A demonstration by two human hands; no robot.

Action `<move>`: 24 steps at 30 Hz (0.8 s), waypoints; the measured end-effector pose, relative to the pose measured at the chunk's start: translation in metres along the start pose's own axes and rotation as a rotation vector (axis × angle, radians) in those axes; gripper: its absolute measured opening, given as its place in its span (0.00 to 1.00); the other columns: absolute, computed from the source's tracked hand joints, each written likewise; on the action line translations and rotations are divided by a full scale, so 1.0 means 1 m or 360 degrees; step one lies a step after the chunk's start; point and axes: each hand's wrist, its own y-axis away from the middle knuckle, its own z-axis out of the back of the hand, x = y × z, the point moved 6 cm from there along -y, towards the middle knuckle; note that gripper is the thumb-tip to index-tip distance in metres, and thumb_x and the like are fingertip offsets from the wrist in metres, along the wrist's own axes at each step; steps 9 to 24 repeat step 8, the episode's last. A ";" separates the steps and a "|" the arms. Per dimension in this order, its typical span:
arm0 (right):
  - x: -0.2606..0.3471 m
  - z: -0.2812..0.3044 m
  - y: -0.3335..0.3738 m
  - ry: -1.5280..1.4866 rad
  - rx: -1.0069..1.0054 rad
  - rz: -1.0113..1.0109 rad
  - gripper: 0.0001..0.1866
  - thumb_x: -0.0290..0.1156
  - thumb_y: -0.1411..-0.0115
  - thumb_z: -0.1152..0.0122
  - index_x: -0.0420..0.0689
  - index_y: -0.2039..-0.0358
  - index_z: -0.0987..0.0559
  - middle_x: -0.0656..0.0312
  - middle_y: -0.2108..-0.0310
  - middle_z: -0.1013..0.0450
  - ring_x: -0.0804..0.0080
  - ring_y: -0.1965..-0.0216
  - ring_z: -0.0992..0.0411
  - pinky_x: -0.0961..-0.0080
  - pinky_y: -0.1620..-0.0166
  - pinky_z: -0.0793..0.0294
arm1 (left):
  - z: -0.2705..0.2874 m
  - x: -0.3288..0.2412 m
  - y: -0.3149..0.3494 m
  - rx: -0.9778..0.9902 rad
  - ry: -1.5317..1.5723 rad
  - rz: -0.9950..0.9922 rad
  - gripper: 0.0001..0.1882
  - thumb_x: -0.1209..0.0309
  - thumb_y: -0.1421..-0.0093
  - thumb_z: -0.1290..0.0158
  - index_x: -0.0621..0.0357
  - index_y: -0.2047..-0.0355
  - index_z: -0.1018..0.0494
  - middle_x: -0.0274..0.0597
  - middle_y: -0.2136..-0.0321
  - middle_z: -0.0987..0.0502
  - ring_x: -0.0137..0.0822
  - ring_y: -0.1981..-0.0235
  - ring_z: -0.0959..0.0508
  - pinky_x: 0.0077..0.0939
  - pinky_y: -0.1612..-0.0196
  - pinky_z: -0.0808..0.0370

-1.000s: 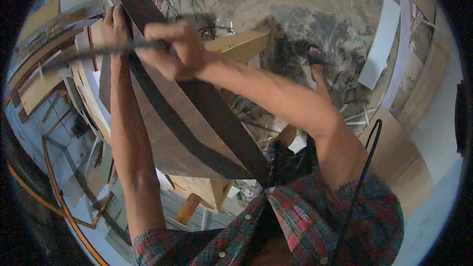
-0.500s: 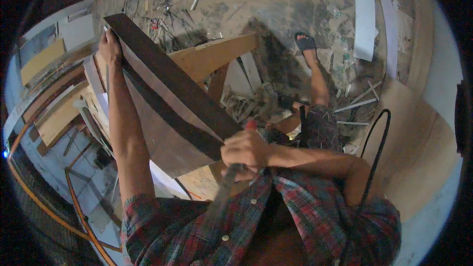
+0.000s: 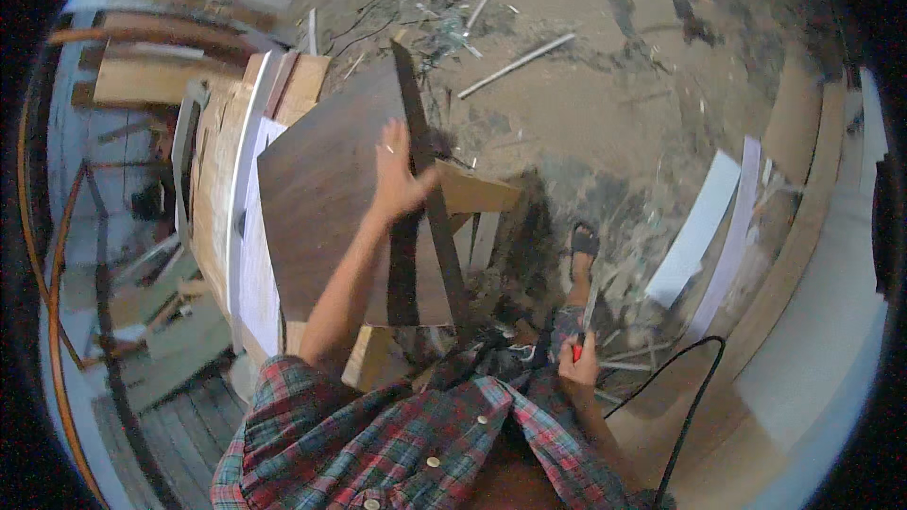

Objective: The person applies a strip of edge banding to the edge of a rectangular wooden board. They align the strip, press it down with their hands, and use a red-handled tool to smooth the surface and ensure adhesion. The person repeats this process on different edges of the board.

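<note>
Head view: the left hand is resting flat, fingers spread, on the far part of the dark brown board, beside its raised dark edge strip. The board is lying on a stack of pale sheets, its long axis running away from the person toward the dirt floor. The right hand is hanging low by the person's sandalled foot, fingers closed round the red handle of a file whose blade is pointing up and away. So the board is lying forward and to the left of the tool, well apart from it, and the left hand is the nearer 1, already touching the board.

Against the frame 0.5 s ago, the tool hand is sitting farther to the right and off the board's near edge. The left hand is lying open instead of gripping the far corner, and the board is lying flatter.
</note>
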 end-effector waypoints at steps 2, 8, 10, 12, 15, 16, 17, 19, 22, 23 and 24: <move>-0.005 0.013 -0.011 -0.0063 0.0198 -0.0253 0.18 0.28 0.34 0.51 0.36 0.46 0.34 0.54 0.70 0.26 0.62 0.69 0.26 0.66 0.62 0.26 | 0.013 -0.023 0.046 0.0081 0.0061 0.0186 0.52 0.59 0.49 0.41 0.67 0.31 0.55 0.60 0.30 0.57 0.58 0.28 0.57 0.57 0.31 0.59; -0.009 0.034 -0.124 0.0531 0.0329 0.0305 0.19 0.33 0.32 0.52 0.39 0.44 0.34 0.58 0.76 0.29 0.66 0.77 0.29 0.67 0.71 0.28 | 0.021 -0.047 0.100 0.0098 0.0301 0.0362 0.46 0.62 0.42 0.44 0.62 0.30 0.55 0.56 0.29 0.57 0.55 0.28 0.57 0.55 0.30 0.58; -0.009 0.034 -0.124 0.0531 0.0329 0.0305 0.19 0.33 0.32 0.52 0.39 0.44 0.34 0.58 0.76 0.29 0.66 0.77 0.29 0.67 0.71 0.28 | 0.021 -0.047 0.100 0.0098 0.0301 0.0362 0.46 0.62 0.42 0.44 0.62 0.30 0.55 0.56 0.29 0.57 0.55 0.28 0.57 0.55 0.30 0.58; -0.009 0.034 -0.124 0.0531 0.0329 0.0305 0.19 0.33 0.32 0.52 0.39 0.44 0.34 0.58 0.76 0.29 0.66 0.77 0.29 0.67 0.71 0.28 | 0.021 -0.047 0.100 0.0098 0.0301 0.0362 0.46 0.62 0.42 0.44 0.62 0.30 0.55 0.56 0.29 0.57 0.55 0.28 0.57 0.55 0.30 0.58; -0.009 0.034 -0.124 0.0531 0.0329 0.0305 0.19 0.33 0.32 0.52 0.39 0.44 0.34 0.58 0.76 0.29 0.66 0.77 0.29 0.67 0.71 0.28 | 0.021 -0.047 0.100 0.0098 0.0301 0.0362 0.46 0.62 0.42 0.44 0.62 0.30 0.55 0.56 0.29 0.57 0.55 0.28 0.57 0.55 0.30 0.58; -0.009 0.034 -0.124 0.0531 0.0329 0.0305 0.19 0.33 0.32 0.52 0.39 0.44 0.34 0.58 0.76 0.29 0.66 0.77 0.29 0.67 0.71 0.28 | 0.021 -0.047 0.100 0.0098 0.0301 0.0362 0.46 0.62 0.42 0.44 0.62 0.30 0.55 0.56 0.29 0.57 0.55 0.28 0.57 0.55 0.30 0.58; -0.009 0.034 -0.124 0.0531 0.0329 0.0305 0.19 0.33 0.32 0.52 0.39 0.44 0.34 0.58 0.76 0.29 0.66 0.77 0.29 0.67 0.71 0.28 | 0.021 -0.047 0.100 0.0098 0.0301 0.0362 0.46 0.62 0.42 0.44 0.62 0.30 0.55 0.56 0.29 0.57 0.55 0.28 0.57 0.55 0.30 0.58; -0.009 0.034 -0.124 0.0531 0.0329 0.0305 0.19 0.33 0.32 0.52 0.39 0.44 0.34 0.58 0.76 0.29 0.66 0.77 0.29 0.67 0.71 0.28 | 0.021 -0.047 0.100 0.0098 0.0301 0.0362 0.46 0.62 0.42 0.44 0.62 0.30 0.55 0.56 0.29 0.57 0.55 0.28 0.57 0.55 0.30 0.58; -0.009 0.034 -0.124 0.0531 0.0329 0.0305 0.19 0.33 0.32 0.52 0.39 0.44 0.34 0.58 0.76 0.29 0.66 0.77 0.29 0.67 0.71 0.28 | 0.021 -0.047 0.100 0.0098 0.0301 0.0362 0.46 0.62 0.42 0.44 0.62 0.30 0.55 0.56 0.29 0.57 0.55 0.28 0.57 0.55 0.30 0.58; -0.009 0.034 -0.124 0.0531 0.0329 0.0305 0.19 0.33 0.32 0.52 0.39 0.44 0.34 0.58 0.76 0.29 0.66 0.77 0.29 0.67 0.71 0.28 | 0.021 -0.047 0.100 0.0098 0.0301 0.0362 0.46 0.62 0.42 0.44 0.62 0.30 0.55 0.56 0.29 0.57 0.55 0.28 0.57 0.55 0.30 0.58; -0.009 0.034 -0.124 0.0531 0.0329 0.0305 0.19 0.33 0.32 0.52 0.39 0.44 0.34 0.58 0.76 0.29 0.66 0.77 0.29 0.67 0.71 0.28 | 0.021 -0.047 0.100 0.0098 0.0301 0.0362 0.46 0.62 0.42 0.44 0.62 0.30 0.55 0.56 0.29 0.57 0.55 0.28 0.57 0.55 0.30 0.58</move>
